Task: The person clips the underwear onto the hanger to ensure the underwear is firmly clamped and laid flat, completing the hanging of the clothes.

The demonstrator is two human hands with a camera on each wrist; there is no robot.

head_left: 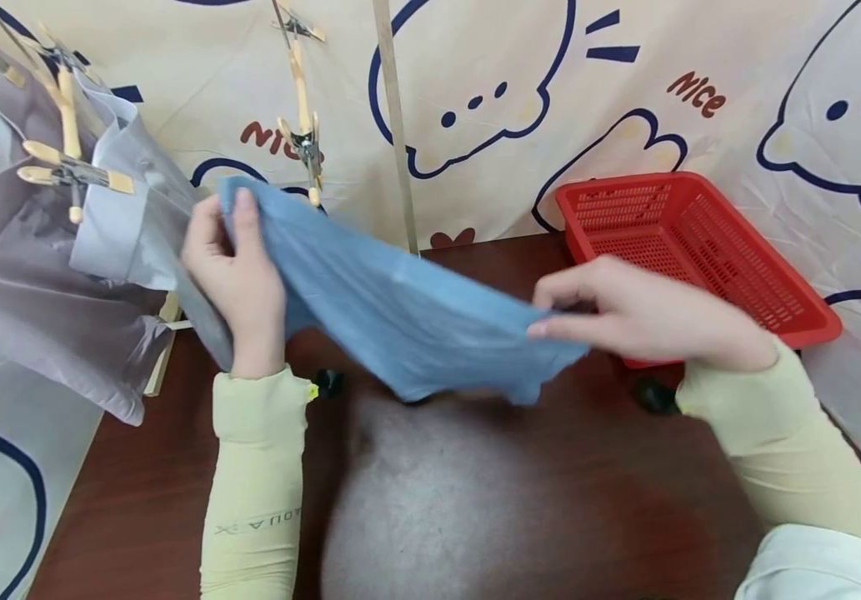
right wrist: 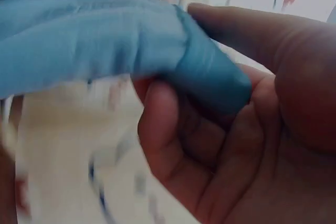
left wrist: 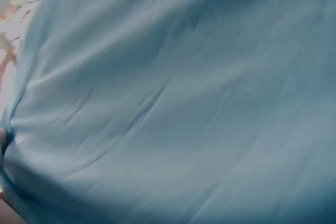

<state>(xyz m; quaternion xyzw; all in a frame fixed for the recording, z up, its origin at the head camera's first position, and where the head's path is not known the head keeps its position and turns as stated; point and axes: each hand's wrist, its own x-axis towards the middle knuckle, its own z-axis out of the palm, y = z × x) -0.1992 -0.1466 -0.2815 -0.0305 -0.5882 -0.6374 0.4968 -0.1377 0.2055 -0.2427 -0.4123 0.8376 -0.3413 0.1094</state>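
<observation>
A thin blue garment [head_left: 400, 317] is stretched between my two hands above the table, its lower part hanging in folds. My left hand [head_left: 238, 267] pinches its upper left corner, with the thumb on the near side. At the other end, my right hand [head_left: 618, 308] holds the edge between thumb and curled fingers. The right wrist view shows a stitched band of the blue garment [right wrist: 142, 38] running into the right hand [right wrist: 262, 114]. Blue fabric [left wrist: 173, 108] fills most of the left wrist view, where only bits of the left fingers show at the left edge.
Greyish garments [head_left: 32, 275] hang from clothespins [head_left: 73, 175] on the left. More clothespins [head_left: 302, 142] dangle near the middle. A red plastic basket [head_left: 700, 250] stands at the back right of the dark brown table [head_left: 550, 500]. A patterned curtain [head_left: 490, 192] hangs behind, with a thin pole [head_left: 396, 125] before it.
</observation>
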